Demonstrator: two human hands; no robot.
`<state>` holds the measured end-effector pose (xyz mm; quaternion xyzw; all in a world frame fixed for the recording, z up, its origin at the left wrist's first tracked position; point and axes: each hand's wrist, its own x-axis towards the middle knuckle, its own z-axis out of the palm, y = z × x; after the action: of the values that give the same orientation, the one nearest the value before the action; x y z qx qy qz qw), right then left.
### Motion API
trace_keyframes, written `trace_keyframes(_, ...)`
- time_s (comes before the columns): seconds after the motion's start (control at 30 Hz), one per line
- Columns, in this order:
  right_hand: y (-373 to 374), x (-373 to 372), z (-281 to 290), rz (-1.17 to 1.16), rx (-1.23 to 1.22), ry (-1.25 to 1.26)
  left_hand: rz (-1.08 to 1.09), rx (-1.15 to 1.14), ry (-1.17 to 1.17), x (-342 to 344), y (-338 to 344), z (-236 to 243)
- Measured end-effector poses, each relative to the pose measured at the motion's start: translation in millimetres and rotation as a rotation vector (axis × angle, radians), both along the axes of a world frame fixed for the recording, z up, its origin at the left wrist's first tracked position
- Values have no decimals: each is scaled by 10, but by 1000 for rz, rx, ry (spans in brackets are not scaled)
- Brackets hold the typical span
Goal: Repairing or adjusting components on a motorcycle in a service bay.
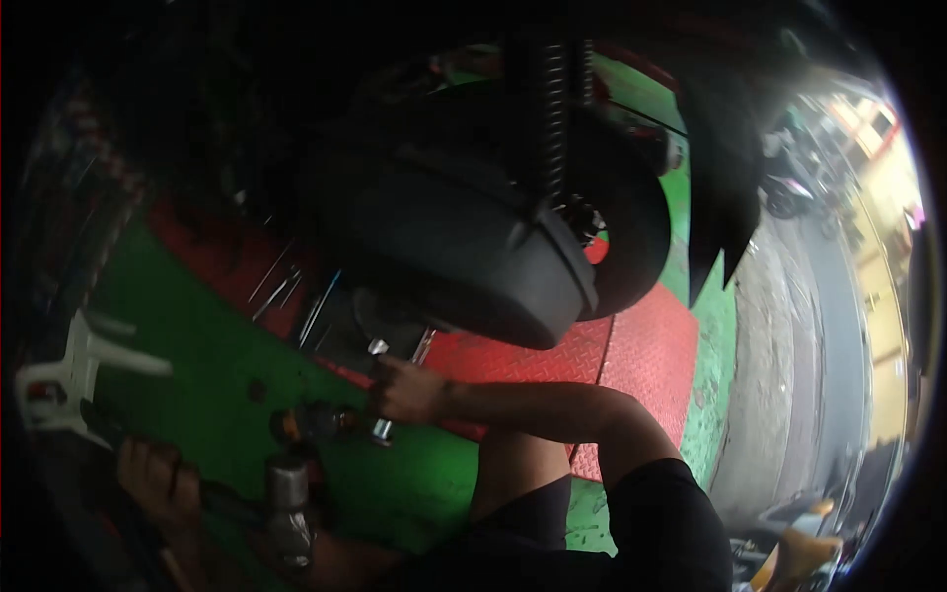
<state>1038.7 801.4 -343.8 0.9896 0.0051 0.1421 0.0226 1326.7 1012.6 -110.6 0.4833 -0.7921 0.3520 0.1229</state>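
Observation:
My left hand (158,483) is closed round the dark handle of a hammer (289,485), whose silver head hangs low over the green floor. My right hand (406,391) is closed round a short metal tool; its shiny ends (382,431) stick out above and below the fist, and the fingers hide its middle. Beside that fist, on the left, a dark power tool with an orange part (291,425) is on the floor. Beyond my right hand looms a scooter's black engine cover (464,266), with the rear wheel (646,237) and a coil spring (552,128).
The scooter stands over a red treadplate platform (641,365). Several long hand tools (318,308) lie along its left side by a dark mat (345,335). A white plastic stool (74,370) stands at the left. Parked motorbikes (789,192) are at the far right.

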Motion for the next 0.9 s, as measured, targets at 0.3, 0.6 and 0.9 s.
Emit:
trace_keyframes(0.3, -82, 13, 256, 82, 61, 52, 712, -420, 380, -883, 1886, 15)
trace_keyframes(0.6, -44, 9, 274, 42, 4, 82, -96, -922, 1889, -2259, 1265, -800)
trace_keyframes(0.9, -19, 29, 308, 7, -22, 128, 57, -214, 2876, -3053, 446, -2305)
